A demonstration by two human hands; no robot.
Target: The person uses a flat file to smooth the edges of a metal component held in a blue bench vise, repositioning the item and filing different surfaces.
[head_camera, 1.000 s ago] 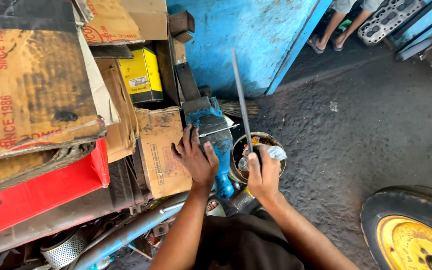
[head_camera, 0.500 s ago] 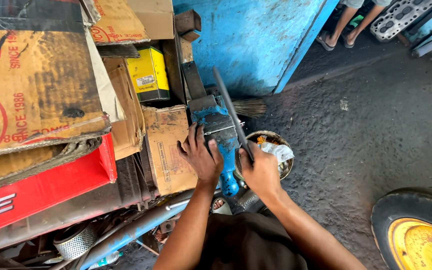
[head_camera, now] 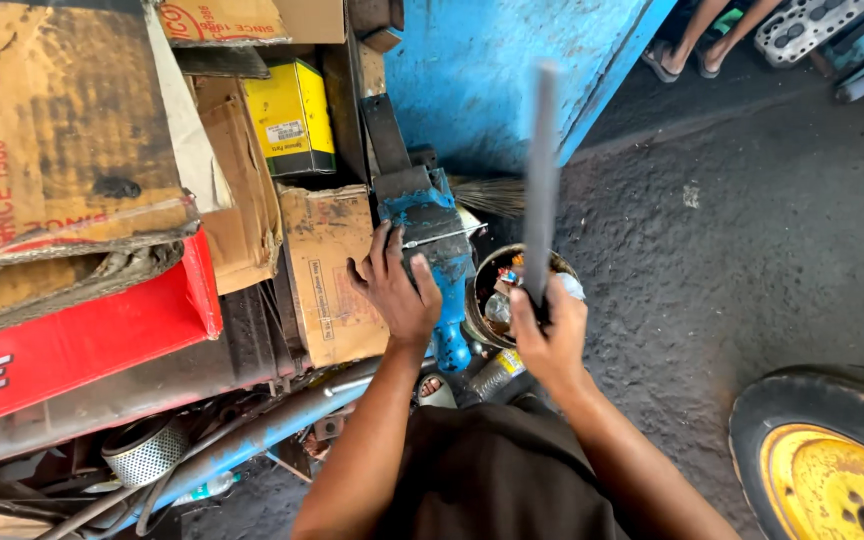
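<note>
Beside our left grip point(head_camera: 399, 290), flat on the blue vise point(head_camera: 439, 262), our right grip point(head_camera: 550, 335) clutches a motion-blurred file point(head_camera: 541, 180).

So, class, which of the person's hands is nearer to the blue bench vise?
Left. The left hand rests on the blue bench vise, fingers spread over it. The right hand is off to its right, holding a long flat file upright.

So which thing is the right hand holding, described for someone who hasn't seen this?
Start at the blue vise beside the stacked cardboard boxes. Just right of it, the right hand grips a long, flat grey file pointing upward. It is the only slim straight bar raised above the clutter.
</note>
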